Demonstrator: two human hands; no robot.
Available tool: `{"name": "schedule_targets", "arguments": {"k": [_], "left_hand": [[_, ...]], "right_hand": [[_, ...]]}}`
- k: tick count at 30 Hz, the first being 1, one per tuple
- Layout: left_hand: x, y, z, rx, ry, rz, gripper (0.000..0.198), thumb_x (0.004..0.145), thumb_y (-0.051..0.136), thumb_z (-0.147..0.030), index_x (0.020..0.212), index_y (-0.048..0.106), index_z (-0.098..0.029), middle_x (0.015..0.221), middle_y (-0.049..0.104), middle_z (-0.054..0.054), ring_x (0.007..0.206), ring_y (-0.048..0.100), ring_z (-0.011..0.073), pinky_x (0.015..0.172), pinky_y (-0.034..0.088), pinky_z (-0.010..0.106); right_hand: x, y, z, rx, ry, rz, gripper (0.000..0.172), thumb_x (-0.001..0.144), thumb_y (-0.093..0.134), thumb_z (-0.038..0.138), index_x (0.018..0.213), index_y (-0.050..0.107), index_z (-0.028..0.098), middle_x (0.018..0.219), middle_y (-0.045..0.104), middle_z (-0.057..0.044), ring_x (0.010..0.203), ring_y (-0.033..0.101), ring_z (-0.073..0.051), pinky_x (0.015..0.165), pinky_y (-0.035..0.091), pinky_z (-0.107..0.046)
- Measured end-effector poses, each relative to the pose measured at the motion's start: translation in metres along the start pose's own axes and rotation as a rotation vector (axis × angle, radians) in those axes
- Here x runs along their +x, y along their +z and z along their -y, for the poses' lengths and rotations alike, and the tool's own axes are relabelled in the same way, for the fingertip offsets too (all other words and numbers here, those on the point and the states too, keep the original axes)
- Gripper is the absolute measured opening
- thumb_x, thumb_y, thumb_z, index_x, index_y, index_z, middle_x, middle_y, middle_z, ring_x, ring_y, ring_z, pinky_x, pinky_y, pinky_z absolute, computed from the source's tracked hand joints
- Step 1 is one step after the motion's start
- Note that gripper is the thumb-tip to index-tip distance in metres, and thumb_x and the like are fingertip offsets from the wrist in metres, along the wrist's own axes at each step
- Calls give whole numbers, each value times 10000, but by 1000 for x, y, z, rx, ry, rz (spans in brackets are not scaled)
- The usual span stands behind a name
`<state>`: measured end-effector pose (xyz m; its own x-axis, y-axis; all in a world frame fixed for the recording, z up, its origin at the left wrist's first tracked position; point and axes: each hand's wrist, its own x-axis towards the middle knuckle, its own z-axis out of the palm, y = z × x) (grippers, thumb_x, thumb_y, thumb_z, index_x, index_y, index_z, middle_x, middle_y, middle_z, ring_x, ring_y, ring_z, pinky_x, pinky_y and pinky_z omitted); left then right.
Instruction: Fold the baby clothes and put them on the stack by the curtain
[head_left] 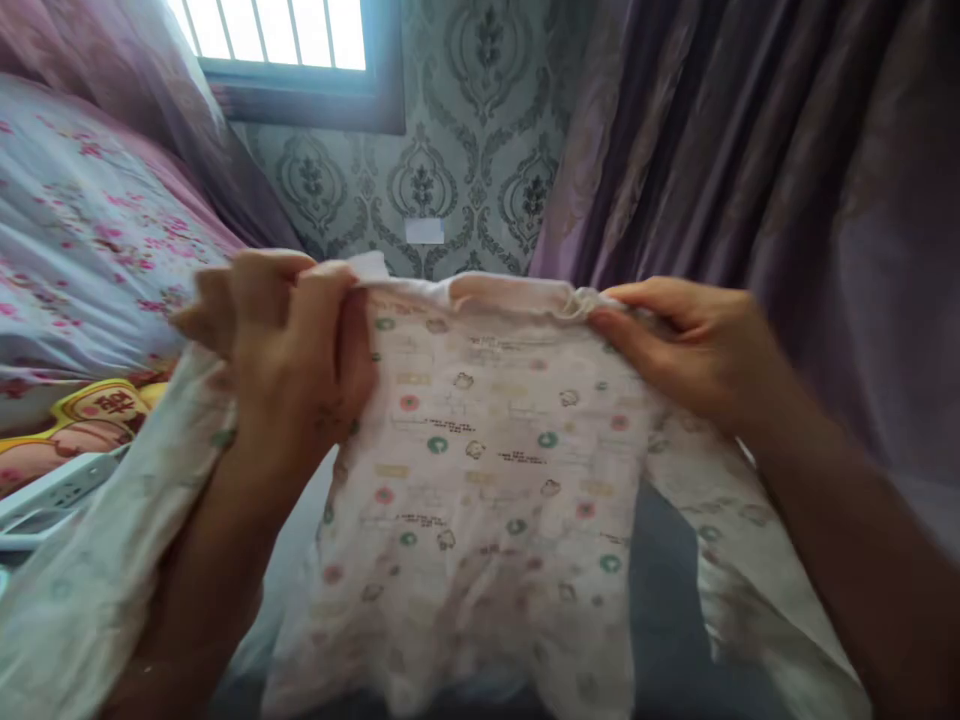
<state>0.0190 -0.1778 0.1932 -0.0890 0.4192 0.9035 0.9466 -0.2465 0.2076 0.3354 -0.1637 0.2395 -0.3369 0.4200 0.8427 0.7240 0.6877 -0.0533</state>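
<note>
A white long-sleeved shirt [487, 440] with small green, red and yellow prints hangs spread out in front of me, its neckline at the top. My left hand [285, 340] is closed on the shoulder at the left, fingers bunched round the cloth. At the right, my right hand [682, 345] pinches the other shoulder beside the collar between thumb and fingers. One sleeve drapes over my left forearm, while the other hangs below my right arm. The shirt's lower edge is blurred.
A power strip [67, 495] and a yellow printed item [101, 405] lie at the left, below a white cloth with pink flowers [112, 230]. Purple curtains [720, 130] hang at the right. Behind is a patterned wall [480, 150] with a barred window [277, 35].
</note>
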Motion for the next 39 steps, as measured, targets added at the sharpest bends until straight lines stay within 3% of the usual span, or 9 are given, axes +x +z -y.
{"name": "schedule_targets", "arguments": {"k": [2,4,8,10,13,19,28,35,39], "left_hand": [[-10,30,-3,71,75,-10,243,890,444,-413,1017,599,-275,1114,558,92,1144,434,327,923,315,577],[-30,69,7,59,81,114,268,910,416,-422,912,613,-241,1008,588,90,1029,479,285,892,345,505],[-81,145,50,61,31,416,317,938,359,-414,882,614,-235,952,587,80,953,473,253,864,347,427],[-100,172,69,67,40,527,315,944,351,-396,903,620,-236,960,591,89,951,467,252,856,337,417],[-113,198,86,99,83,615,329,957,322,-378,943,618,-233,991,589,99,969,461,255,846,325,410],[-104,232,103,188,157,664,394,975,253,-375,969,613,-215,989,580,103,963,463,257,840,318,397],[-85,296,113,191,83,760,399,970,268,-379,973,631,-215,984,581,106,969,472,253,816,312,379],[-73,340,122,243,88,739,419,971,259,-390,980,636,-206,970,586,111,979,477,263,802,314,387],[-72,356,124,262,78,785,390,968,276,-386,1003,616,-199,982,592,114,979,489,270,805,329,395]], "right_hand": [[-4,34,-21,63,63,168,278,902,555,437,964,712,216,916,721,-27,808,664,-187,697,506,-298],[-20,76,-42,25,89,287,309,929,503,445,936,704,210,905,714,-47,823,660,-192,700,491,-287],[-71,160,-71,-152,143,493,301,965,438,416,961,662,213,942,686,-72,885,653,-206,678,453,-273],[-93,192,-78,-209,171,582,300,982,398,407,986,641,232,973,674,-74,856,658,-201,629,428,-264],[-109,224,-89,-286,173,663,336,999,331,421,1021,612,239,1011,656,-73,825,664,-193,599,404,-260],[-105,263,-116,-399,136,773,433,1011,211,452,1050,569,212,1055,635,-76,886,661,-195,636,405,-253],[-81,303,-164,-403,163,917,411,1012,217,442,1114,529,195,1128,622,-106,966,649,-226,754,429,-300],[-66,325,-193,-365,223,903,388,1013,251,424,1140,526,183,1158,619,-122,1002,635,-246,808,417,-325],[-70,339,-205,-274,369,884,380,997,312,442,1144,549,185,1161,634,-134,1042,615,-261,841,405,-333]]}}
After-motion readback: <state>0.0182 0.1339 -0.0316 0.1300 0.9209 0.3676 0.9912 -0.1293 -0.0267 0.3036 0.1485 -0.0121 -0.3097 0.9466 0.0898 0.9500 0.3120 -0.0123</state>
